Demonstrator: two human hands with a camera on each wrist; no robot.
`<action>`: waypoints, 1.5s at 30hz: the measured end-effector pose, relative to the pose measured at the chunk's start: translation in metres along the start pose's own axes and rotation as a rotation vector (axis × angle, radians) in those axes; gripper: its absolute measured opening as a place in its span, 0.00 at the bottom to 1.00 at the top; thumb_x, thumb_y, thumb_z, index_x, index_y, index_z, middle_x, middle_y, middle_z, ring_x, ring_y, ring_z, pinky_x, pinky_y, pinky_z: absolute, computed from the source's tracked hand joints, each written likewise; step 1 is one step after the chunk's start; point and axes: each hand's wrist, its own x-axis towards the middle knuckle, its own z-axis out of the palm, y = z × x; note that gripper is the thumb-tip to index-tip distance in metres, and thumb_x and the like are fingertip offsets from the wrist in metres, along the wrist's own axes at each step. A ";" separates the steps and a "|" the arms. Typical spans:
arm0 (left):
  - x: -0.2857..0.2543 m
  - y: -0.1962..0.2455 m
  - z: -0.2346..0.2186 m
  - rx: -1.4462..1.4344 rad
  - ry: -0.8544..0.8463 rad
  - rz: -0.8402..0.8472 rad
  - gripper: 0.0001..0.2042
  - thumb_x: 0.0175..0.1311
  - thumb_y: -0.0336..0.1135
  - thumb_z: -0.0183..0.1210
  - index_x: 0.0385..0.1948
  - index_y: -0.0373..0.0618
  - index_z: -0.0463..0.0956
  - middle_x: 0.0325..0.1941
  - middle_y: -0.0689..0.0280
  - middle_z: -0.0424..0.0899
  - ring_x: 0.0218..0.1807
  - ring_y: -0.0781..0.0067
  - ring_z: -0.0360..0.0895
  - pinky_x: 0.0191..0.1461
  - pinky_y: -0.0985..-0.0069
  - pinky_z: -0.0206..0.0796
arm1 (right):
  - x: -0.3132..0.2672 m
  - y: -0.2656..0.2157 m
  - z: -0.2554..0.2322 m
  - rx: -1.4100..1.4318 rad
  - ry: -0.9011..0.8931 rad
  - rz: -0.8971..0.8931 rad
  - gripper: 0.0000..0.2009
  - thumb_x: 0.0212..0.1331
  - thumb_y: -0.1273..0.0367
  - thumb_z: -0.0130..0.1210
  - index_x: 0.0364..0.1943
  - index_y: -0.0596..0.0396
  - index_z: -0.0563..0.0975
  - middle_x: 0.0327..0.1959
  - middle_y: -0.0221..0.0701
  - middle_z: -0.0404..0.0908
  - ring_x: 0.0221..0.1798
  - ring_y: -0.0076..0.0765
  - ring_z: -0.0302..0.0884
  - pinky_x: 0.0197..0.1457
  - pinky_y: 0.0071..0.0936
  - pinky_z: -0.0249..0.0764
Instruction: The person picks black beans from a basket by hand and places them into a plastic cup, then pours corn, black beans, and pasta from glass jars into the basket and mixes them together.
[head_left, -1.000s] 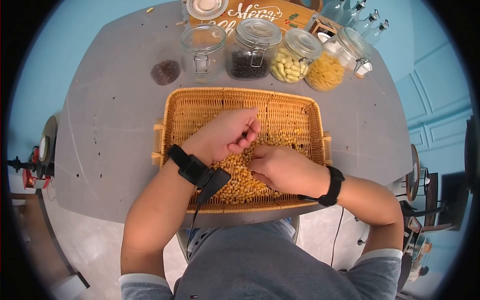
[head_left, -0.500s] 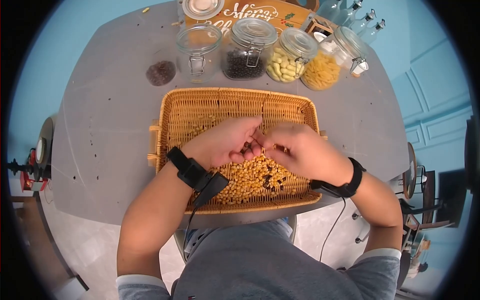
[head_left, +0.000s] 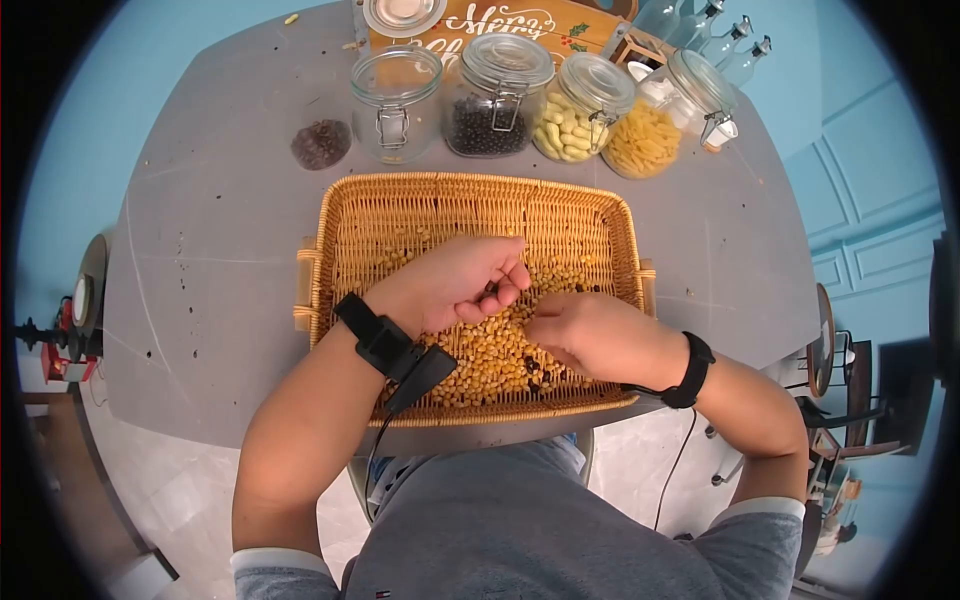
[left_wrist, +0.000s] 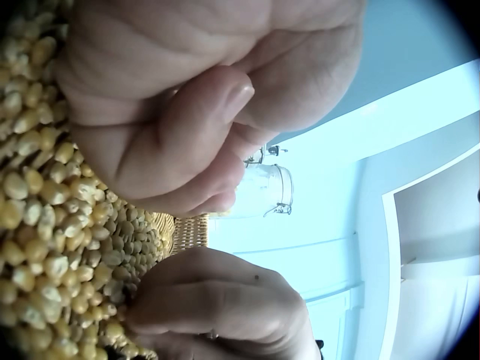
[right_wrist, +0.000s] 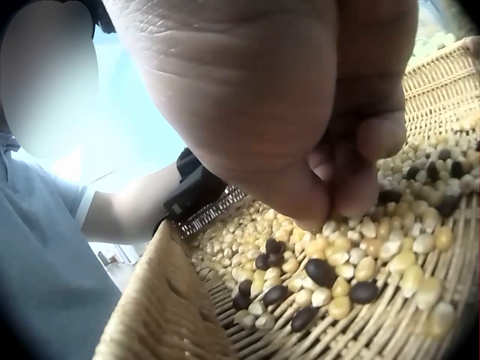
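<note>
Corn kernels (head_left: 470,375) lie spread over the floor of a wicker basket (head_left: 380,195), with dark beans (right_wrist: 320,272) scattered among them. My left hand (head_left: 460,280) hovers over the kernels with its fingers curled inward. Something dark, like beans, shows in its cupped palm in the head view; in the left wrist view the curled fingers hide it. To its right, my right hand (head_left: 610,335) reaches down to the kernels. Its thumb and fingertips (right_wrist: 356,199) come together right at the kernels, and no bean shows between them.
Behind the basket stand a glass jar (head_left: 395,120), a jar of dark beans (head_left: 490,125), a jar of peanuts (head_left: 568,130) and a jar of pasta (head_left: 640,145). A dark heap (head_left: 322,145) lies left of them. Farther back are a wooden sign (head_left: 510,25) and several glass bottles (head_left: 725,45).
My right hand moved up to the left hand's fingers half a second ago, then came back down right to the kernels. The left hand stayed nearly in place, curled.
</note>
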 end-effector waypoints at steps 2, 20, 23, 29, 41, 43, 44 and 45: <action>0.000 0.000 0.001 0.021 -0.004 -0.004 0.21 0.76 0.50 0.43 0.33 0.41 0.73 0.23 0.69 0.72 0.20 0.84 0.63 0.16 0.87 0.48 | -0.001 0.007 -0.003 0.044 0.025 0.033 0.05 0.51 0.77 0.58 0.33 0.60 0.77 0.33 0.40 0.78 0.38 0.52 0.80 0.40 0.42 0.76; 0.003 -0.005 0.006 0.048 -0.153 -0.035 0.27 0.78 0.54 0.32 0.39 0.41 0.76 0.32 0.65 0.80 0.29 0.77 0.77 0.25 0.84 0.64 | 0.006 0.002 -0.032 0.985 0.095 0.320 0.11 0.68 0.79 0.48 0.49 0.62 0.78 0.39 0.27 0.82 0.39 0.21 0.76 0.43 0.20 0.72; 0.004 -0.007 0.005 0.023 -0.176 -0.007 0.27 0.78 0.55 0.32 0.39 0.42 0.75 0.32 0.65 0.80 0.29 0.77 0.76 0.24 0.84 0.63 | 0.011 0.004 -0.020 0.873 0.173 0.202 0.13 0.64 0.83 0.45 0.49 0.64 0.78 0.41 0.30 0.82 0.41 0.24 0.77 0.44 0.24 0.74; 0.007 -0.006 0.001 -0.025 -0.042 0.017 0.24 0.77 0.55 0.36 0.35 0.45 0.74 0.26 0.69 0.75 0.23 0.80 0.68 0.21 0.85 0.55 | 0.007 0.013 -0.028 0.426 0.253 0.298 0.13 0.57 0.83 0.49 0.43 0.61 0.80 0.38 0.39 0.82 0.40 0.39 0.80 0.47 0.32 0.76; 0.005 -0.004 0.001 -0.083 0.061 0.049 0.21 0.76 0.52 0.42 0.29 0.46 0.72 0.21 0.72 0.70 0.17 0.84 0.61 0.16 0.86 0.47 | 0.002 0.009 0.010 -0.019 0.051 0.124 0.08 0.52 0.76 0.60 0.37 0.58 0.80 0.34 0.39 0.77 0.38 0.51 0.79 0.40 0.41 0.76; 0.006 -0.004 0.001 -0.080 0.062 0.044 0.21 0.76 0.51 0.42 0.29 0.46 0.72 0.21 0.72 0.70 0.17 0.84 0.61 0.16 0.86 0.47 | 0.002 0.008 0.009 -0.033 0.036 0.120 0.07 0.52 0.76 0.60 0.36 0.58 0.80 0.34 0.39 0.76 0.37 0.51 0.79 0.40 0.40 0.76; 0.006 -0.004 0.001 -0.076 0.051 0.043 0.21 0.76 0.51 0.42 0.29 0.45 0.72 0.21 0.72 0.70 0.17 0.84 0.61 0.16 0.86 0.46 | 0.002 0.006 0.007 -0.018 0.050 0.119 0.05 0.51 0.76 0.59 0.33 0.59 0.79 0.34 0.40 0.75 0.37 0.51 0.79 0.40 0.42 0.76; 0.006 -0.004 0.001 -0.071 0.040 0.041 0.21 0.76 0.51 0.42 0.29 0.45 0.72 0.21 0.72 0.70 0.17 0.84 0.61 0.16 0.86 0.46 | 0.003 0.005 0.006 -0.003 0.063 0.117 0.03 0.51 0.76 0.57 0.30 0.60 0.78 0.33 0.40 0.75 0.36 0.51 0.79 0.41 0.43 0.76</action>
